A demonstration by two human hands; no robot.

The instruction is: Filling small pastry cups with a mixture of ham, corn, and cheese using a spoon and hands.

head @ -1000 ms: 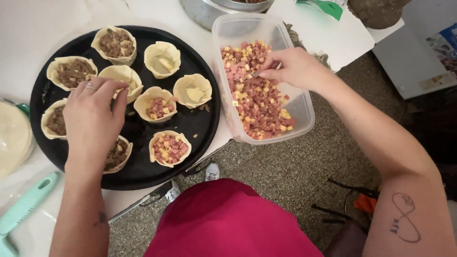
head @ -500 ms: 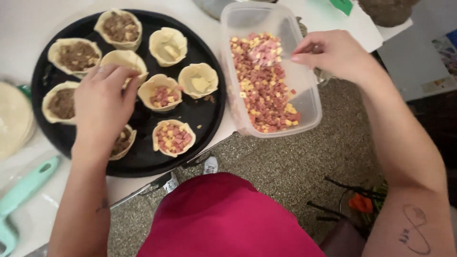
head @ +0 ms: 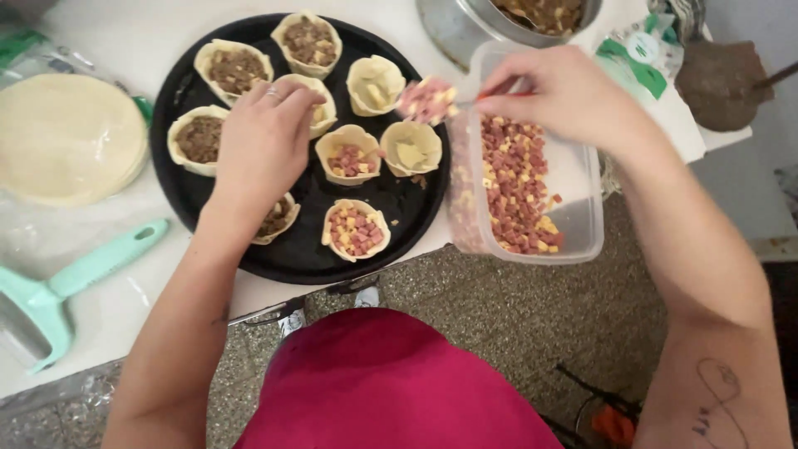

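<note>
The right hand [head: 573, 96] has its grip pinched together on the thin handle of a spoon [head: 428, 100] heaped with pink and yellow diced filling, held level above the gap between the round black baking tray [head: 179, 100] and the clear rectangular plastic tub [head: 582, 208]. The spoon's bowl hovers over the tray's right rim, just above an unfilled pale pastry cup [head: 411, 148]. The tub sits on the worktop edge just right of the tray, partly filled with the same diced cubes.

The left hand [head: 262, 145] lies palm down over the middle of the tray, fingers curled loosely onto another pale pastry cup [head: 320, 104]; a ring shows on one finger. Whether this grip really clamps the cup I cannot tell.

Around it on the tray stand more dough cups: three with brown mince at the upper left, two with pink and yellow cubes near the front, one empty at the top right. A stack of round dough discs [head: 71, 137] lies left of the tray, a mint-green plastic scraper [head: 58, 291] in front of it, a metal pot [head: 540, 17] behind the tub.
</note>
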